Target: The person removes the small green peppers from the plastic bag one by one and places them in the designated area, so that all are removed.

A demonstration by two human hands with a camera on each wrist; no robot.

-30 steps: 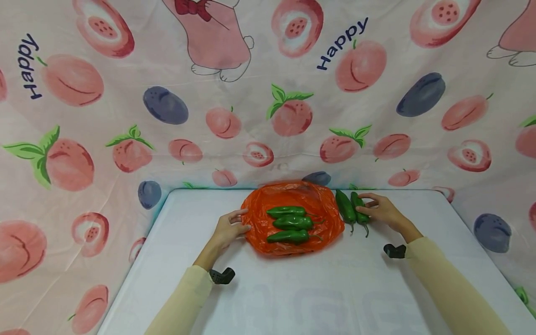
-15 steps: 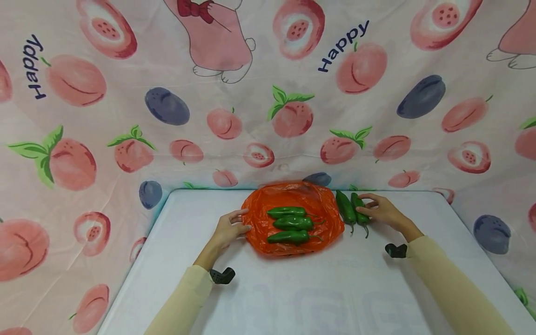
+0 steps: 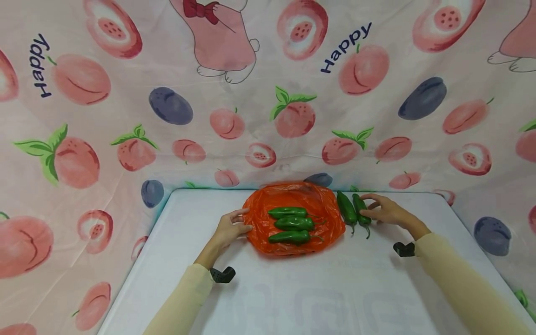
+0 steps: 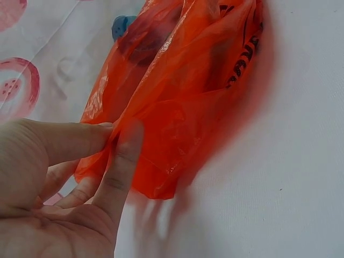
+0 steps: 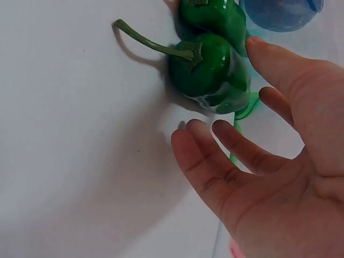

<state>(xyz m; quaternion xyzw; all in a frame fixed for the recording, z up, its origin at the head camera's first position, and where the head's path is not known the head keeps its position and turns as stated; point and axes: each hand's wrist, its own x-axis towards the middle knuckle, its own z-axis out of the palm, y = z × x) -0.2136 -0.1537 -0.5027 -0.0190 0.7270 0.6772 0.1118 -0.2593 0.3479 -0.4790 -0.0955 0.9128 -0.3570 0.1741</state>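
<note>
An orange plastic bag (image 3: 260, 246) lies spread at the back of the table, with three green peppers (image 3: 293, 223) in a stack on it. My left hand (image 3: 227, 230) pinches the bag's left edge between finger and thumb; the left wrist view shows the bunched orange film (image 4: 161, 134) there. Two more green peppers lie side by side to the right of the bag: the inner pepper (image 3: 346, 208) and the outer pepper (image 3: 361, 211). Close beside the outer one is my right hand (image 3: 387, 211), its fingers spread and holding nothing. The right wrist view shows a gap between most fingers and the pepper (image 5: 207, 72).
The white table (image 3: 293, 298) ends at the back against a hanging cloth (image 3: 259, 107) printed with fruit. Black wrist cameras sit on the left wrist (image 3: 223, 275) and the right wrist (image 3: 404, 250).
My right hand has eased slightly to the right, away from the outer pepper. The peppers and bag keep their places, and my left hand still holds the bag's edge. The head view has shifted slightly.
</note>
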